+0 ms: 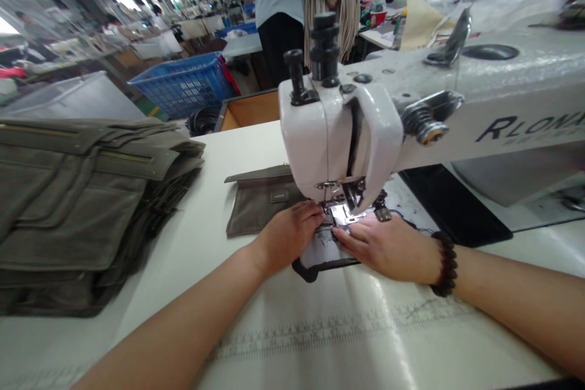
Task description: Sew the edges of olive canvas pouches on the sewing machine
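A white industrial sewing machine head (338, 134) stands over the work, with its metal presser foot (342, 212) down near the needle. Under it lies a black-edged fabric piece (320, 262) with a shiny pale surface. Both hands press on that piece from either side of the foot. My left hand (290, 237) has its fingertips close to the foot, and my right hand (384, 247) holds the near side, a dark beaded bracelet (445, 263) on its wrist. An olive canvas flap (260, 201) with a small dark label extends left from beneath the machine head.
A tall stack of olive canvas bags (77, 213) lies on the white table (192, 195) to the left. Behind stand a blue plastic crate (183, 85), a wooden drawer (247, 111), and a person (278, 0) holding a bundle of beige straps (331, 6).
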A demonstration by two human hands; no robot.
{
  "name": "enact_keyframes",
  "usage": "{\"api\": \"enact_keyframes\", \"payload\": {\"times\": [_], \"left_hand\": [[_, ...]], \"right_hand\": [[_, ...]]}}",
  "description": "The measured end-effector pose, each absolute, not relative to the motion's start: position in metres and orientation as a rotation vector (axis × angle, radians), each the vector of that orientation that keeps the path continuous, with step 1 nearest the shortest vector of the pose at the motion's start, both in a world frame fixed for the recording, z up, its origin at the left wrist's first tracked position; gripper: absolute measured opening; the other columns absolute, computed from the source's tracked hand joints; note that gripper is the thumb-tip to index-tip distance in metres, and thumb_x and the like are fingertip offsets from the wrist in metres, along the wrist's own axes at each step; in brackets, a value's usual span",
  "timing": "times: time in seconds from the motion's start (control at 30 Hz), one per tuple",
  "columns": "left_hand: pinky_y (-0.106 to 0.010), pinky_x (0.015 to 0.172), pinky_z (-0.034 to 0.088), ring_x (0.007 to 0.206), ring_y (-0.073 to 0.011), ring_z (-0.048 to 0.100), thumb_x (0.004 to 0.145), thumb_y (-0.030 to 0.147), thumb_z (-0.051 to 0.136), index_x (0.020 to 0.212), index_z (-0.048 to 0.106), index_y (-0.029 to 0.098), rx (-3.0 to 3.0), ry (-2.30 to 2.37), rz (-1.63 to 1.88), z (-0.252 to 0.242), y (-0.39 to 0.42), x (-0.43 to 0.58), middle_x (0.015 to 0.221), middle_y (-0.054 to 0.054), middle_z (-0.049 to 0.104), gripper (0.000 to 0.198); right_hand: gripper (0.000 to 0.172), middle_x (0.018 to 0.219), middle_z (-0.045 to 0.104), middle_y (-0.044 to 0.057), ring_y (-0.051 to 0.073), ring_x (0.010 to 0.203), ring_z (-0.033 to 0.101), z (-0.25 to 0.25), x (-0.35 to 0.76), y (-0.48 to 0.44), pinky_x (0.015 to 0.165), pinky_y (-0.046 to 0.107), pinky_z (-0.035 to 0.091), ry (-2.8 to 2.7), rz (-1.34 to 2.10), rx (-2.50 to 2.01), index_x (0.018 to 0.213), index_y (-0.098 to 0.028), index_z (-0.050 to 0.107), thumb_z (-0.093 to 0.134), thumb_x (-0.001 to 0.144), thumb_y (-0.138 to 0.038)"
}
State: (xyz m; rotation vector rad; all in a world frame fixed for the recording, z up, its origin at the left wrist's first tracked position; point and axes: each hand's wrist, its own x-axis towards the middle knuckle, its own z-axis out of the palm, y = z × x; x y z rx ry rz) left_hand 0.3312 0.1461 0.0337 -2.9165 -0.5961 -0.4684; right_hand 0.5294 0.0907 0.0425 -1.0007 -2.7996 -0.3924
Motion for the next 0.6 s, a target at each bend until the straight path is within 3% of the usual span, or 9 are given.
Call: {"api": "enact_keyframes", "payload": {"times": [0.6], "left_hand": [[-0.024, 0.082, 0.045, 0.09, -0.016, 0.056, 0.081, 0.012, 0.048, 0.085, 0.059, 0.012, -2.931, -0.739, -0.603, 0.036, 0.158, 0.336, 0.09, -0.005, 0.063, 0.011]], "right_hand": [[0.023, 0.065, 0.057, 0.0, 0.012, 0.054, 0.049, 0.045, 0.529, 0.091, 0.044, 0.03, 0.005, -2.798, -0.349, -1.055, 0.101, -0.015, 0.056, 0.041, 0.087, -0.024]]}}
